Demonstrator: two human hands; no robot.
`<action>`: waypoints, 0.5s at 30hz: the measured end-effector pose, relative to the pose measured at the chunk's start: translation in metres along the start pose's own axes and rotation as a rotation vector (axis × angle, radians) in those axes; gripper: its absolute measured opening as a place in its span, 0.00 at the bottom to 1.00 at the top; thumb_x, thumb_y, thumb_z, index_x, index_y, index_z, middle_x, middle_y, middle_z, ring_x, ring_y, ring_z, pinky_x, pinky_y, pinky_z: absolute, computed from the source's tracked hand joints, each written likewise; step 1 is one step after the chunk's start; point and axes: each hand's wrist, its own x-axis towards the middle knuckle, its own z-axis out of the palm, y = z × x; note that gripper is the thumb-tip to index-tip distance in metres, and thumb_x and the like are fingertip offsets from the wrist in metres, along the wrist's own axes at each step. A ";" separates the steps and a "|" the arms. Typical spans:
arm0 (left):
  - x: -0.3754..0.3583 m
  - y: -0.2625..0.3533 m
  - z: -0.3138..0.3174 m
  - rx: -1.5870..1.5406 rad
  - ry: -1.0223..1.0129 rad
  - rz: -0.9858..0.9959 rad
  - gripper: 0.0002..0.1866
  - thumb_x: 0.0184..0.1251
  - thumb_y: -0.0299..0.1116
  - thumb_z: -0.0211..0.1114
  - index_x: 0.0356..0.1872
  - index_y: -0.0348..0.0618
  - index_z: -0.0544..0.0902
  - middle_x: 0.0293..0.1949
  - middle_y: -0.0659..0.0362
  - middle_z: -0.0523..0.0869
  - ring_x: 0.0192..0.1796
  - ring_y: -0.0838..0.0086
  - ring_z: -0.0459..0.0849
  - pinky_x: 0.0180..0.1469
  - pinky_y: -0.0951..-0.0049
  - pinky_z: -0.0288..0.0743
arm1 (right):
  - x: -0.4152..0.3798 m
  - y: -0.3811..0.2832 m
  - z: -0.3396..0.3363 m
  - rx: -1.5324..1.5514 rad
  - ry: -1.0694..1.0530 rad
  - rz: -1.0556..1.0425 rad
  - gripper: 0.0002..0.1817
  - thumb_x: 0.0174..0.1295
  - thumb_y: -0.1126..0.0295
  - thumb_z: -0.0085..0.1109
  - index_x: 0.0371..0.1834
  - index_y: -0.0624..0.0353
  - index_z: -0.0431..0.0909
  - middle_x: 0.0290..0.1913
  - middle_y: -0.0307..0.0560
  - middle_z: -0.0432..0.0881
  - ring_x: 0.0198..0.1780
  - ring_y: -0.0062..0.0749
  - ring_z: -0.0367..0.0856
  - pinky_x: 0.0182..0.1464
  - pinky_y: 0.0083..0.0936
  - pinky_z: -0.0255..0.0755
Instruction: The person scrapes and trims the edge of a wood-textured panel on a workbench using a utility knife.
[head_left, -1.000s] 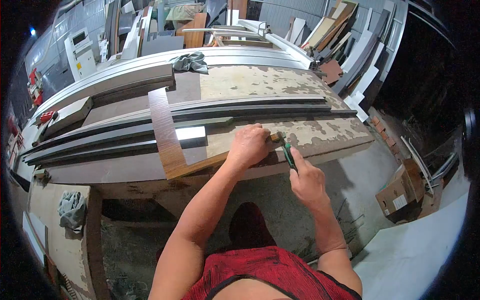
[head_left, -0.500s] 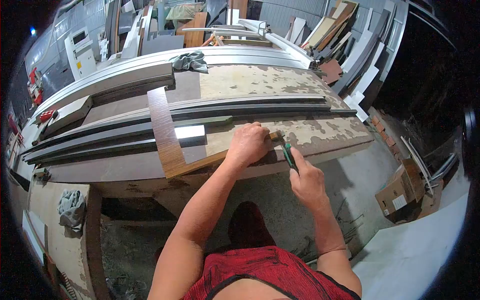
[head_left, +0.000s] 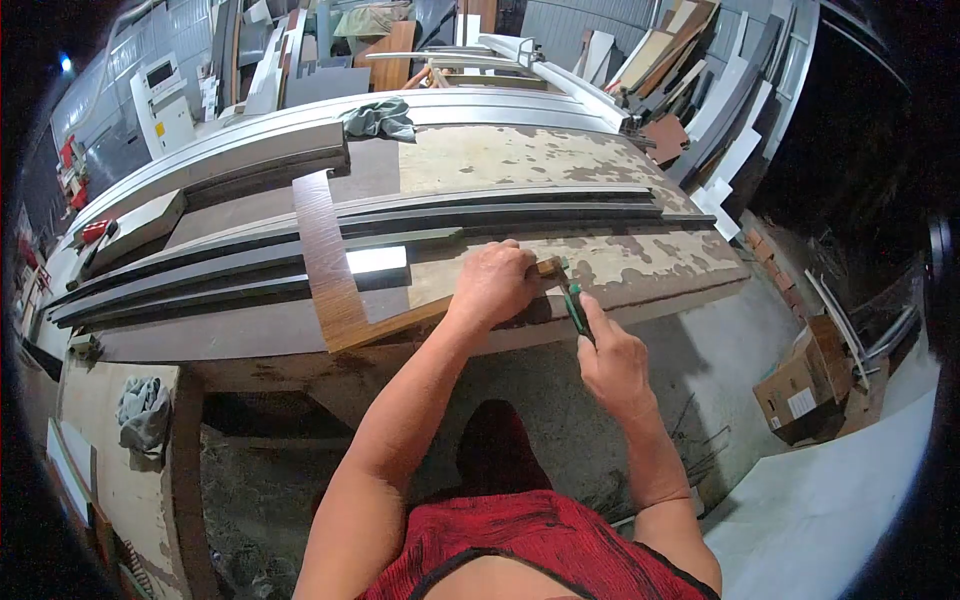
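My left hand is closed over the right part of a narrow wood-grain strip along the front edge of the workbench. The strip's far end shows just past my fingers. My right hand, in front of the bench edge, grips a green-handled tool. Its narrow metal end meets the tip of the strip; I cannot tell what kind of tool it is. At the strip's left end, a wider wood-grain panel lies across long dark metal profiles. A small bright white piece lies beside the panel.
A grey cloth lies at the back of the bench, another cloth on the lower surface at left. A red-handled tool rests far left. A cardboard box stands on the floor at right. Boards lean against the back wall.
The tool's metal end has shifted slightly at the tip of the strip. Both hands keep nearly the same place and grip; the view has moved a little.
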 end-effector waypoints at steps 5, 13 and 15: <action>0.001 -0.001 0.004 -0.004 -0.026 0.011 0.13 0.53 0.38 0.66 0.38 0.46 0.85 0.35 0.52 0.81 0.44 0.57 0.81 0.48 0.59 0.75 | 0.019 0.001 0.005 -0.007 0.070 -0.084 0.30 0.56 0.73 0.53 0.65 0.58 0.62 0.31 0.61 0.79 0.34 0.58 0.81 0.37 0.49 0.73; 0.000 0.002 -0.005 -0.020 -0.060 -0.025 0.13 0.52 0.36 0.67 0.39 0.45 0.85 0.37 0.52 0.81 0.45 0.56 0.80 0.48 0.58 0.74 | 0.011 -0.007 0.005 -0.025 0.050 -0.051 0.30 0.56 0.73 0.53 0.65 0.60 0.62 0.31 0.61 0.79 0.31 0.57 0.80 0.35 0.48 0.74; 0.001 0.002 -0.005 -0.009 -0.055 -0.025 0.13 0.52 0.36 0.67 0.39 0.45 0.85 0.37 0.52 0.81 0.45 0.57 0.80 0.48 0.58 0.74 | -0.001 -0.002 0.001 -0.020 0.040 -0.047 0.30 0.56 0.73 0.53 0.66 0.60 0.62 0.30 0.61 0.79 0.31 0.57 0.80 0.35 0.48 0.74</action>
